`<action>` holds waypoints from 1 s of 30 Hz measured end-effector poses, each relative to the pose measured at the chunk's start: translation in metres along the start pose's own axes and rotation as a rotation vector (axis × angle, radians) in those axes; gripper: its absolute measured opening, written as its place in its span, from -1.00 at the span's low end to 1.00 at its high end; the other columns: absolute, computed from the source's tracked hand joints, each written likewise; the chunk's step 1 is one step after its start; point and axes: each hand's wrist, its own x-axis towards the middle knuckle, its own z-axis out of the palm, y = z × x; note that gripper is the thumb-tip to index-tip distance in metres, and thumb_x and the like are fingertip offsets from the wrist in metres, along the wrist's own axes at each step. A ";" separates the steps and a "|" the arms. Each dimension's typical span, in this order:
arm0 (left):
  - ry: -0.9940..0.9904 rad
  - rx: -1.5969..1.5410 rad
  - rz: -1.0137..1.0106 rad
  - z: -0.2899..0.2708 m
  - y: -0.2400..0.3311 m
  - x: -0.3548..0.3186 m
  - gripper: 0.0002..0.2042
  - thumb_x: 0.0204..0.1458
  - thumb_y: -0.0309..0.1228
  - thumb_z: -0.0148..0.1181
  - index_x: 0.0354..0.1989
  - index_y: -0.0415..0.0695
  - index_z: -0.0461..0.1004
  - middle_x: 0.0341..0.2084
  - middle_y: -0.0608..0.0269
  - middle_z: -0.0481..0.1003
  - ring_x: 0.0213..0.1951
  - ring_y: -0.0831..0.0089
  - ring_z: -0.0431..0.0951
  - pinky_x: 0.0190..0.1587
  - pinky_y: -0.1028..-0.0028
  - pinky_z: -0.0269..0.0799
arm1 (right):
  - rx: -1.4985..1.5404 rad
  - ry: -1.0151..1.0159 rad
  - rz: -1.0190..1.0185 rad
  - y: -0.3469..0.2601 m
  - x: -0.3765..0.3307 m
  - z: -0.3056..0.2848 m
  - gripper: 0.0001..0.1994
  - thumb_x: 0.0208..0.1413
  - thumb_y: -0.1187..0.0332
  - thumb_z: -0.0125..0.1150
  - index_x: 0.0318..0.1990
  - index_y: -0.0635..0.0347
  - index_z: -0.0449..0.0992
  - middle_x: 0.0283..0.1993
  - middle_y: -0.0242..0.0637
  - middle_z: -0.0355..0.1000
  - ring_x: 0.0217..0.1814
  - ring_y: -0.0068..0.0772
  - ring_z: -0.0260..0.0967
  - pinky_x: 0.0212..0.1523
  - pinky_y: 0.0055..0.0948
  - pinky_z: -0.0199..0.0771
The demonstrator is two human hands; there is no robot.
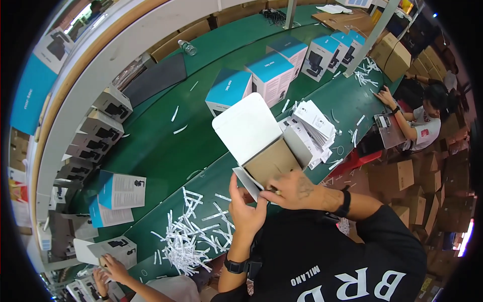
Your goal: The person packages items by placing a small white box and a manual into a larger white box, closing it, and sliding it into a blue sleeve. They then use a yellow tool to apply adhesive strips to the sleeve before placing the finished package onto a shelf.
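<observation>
An open white carton stands in front of me with its lid flap raised and tilted back. Inside it lies a plain brown cardboard insert. My left hand grips the carton's near left corner, with the thumb against a side flap. My right hand is bent over the near edge, its fingers curled at the insert and the flap; whether they pinch anything is partly hidden. Just beyond the carton's right side is a stack of white printed booklets.
Blue-topped product boxes line the green work table. White paper strips lie heaped left of me. A co-worker's hands handle another box at lower left; another person sits at the right. Brown cartons fill the right-hand floor.
</observation>
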 end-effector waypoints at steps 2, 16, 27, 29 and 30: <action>0.011 0.044 0.035 -0.001 -0.002 0.002 -0.20 -0.04 -0.54 0.27 0.43 -0.35 0.07 -0.29 0.03 0.59 -0.24 0.28 0.67 -0.22 0.38 0.59 | 0.152 0.080 -0.047 0.010 -0.009 -0.018 -0.85 0.16 0.32 0.31 -0.36 0.16 0.52 -0.56 -0.31 0.46 -0.59 -0.24 0.47 -0.55 -0.32 0.42; -0.161 0.826 0.509 0.069 0.020 0.026 -0.18 0.00 -0.10 0.36 0.34 -0.41 0.23 0.33 -0.38 0.16 0.38 -0.26 0.17 0.38 -0.06 0.10 | 0.338 -0.023 0.571 0.098 -0.016 -0.027 -0.39 0.12 0.37 0.28 0.32 0.24 0.25 -0.20 -0.22 0.42 -0.25 -0.41 0.38 -0.17 -0.46 0.42; -0.311 0.955 0.481 0.090 0.005 0.028 -0.01 -0.05 0.13 0.38 0.34 -0.47 0.19 0.39 -0.43 0.12 0.44 -0.25 0.10 0.43 -0.07 0.01 | 0.271 -0.268 0.308 0.151 -0.010 -0.066 -0.57 0.14 0.40 0.33 0.15 0.37 0.45 0.07 -0.05 0.54 -0.17 -0.31 0.59 -0.14 -0.40 0.55; -0.274 0.982 0.496 0.090 0.000 0.028 -0.02 -0.05 0.12 0.38 0.34 -0.46 0.20 0.39 -0.40 0.13 0.44 -0.23 0.12 0.43 -0.06 0.02 | 0.408 -0.261 0.340 0.155 -0.011 -0.068 -0.62 0.12 0.38 0.34 0.06 0.37 0.51 -0.05 -0.05 0.59 -0.22 -0.27 0.61 -0.14 -0.39 0.57; -0.274 0.981 0.492 0.089 0.000 0.027 -0.02 -0.05 0.12 0.38 0.34 -0.46 0.20 0.39 -0.40 0.13 0.44 -0.23 0.12 0.43 -0.06 0.02 | 0.477 -0.255 0.356 0.156 -0.012 -0.067 -0.65 0.11 0.37 0.35 0.02 0.37 0.54 -0.10 -0.05 0.62 -0.25 -0.25 0.62 -0.14 -0.38 0.58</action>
